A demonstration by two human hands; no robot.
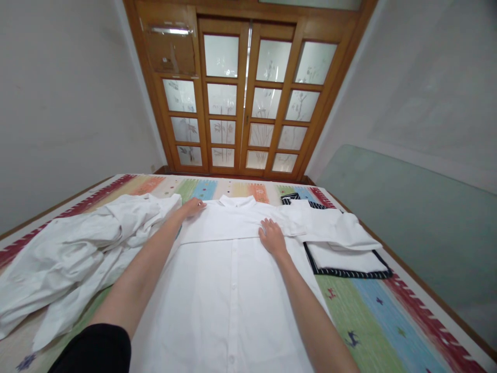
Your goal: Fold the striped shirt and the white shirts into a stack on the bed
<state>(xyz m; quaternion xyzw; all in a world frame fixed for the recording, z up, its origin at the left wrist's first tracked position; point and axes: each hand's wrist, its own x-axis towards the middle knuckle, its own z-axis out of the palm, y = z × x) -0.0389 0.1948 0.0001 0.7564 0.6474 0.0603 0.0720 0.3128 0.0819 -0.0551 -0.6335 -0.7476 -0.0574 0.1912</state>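
A white button-up shirt [209,290] lies spread with its collar away from me and its button strip up the middle. One sleeve [233,228] is folded straight across the chest. At the shirt's left shoulder, my left hand [193,207] is closed with the fingertips at the fabric edge. My right hand [273,237] rests flat on the folded sleeve, fingers stretched out. The other sleeve [345,228] extends to the right, over a folded white cloth with black striped trim [349,259].
A crumpled white garment [81,238] lies on the left. Beneath everything is a colourful patterned cover [361,316]. A pale green panel [407,223] leans along the right wall. Wooden doors with glass panes [236,98] stand beyond the far edge.
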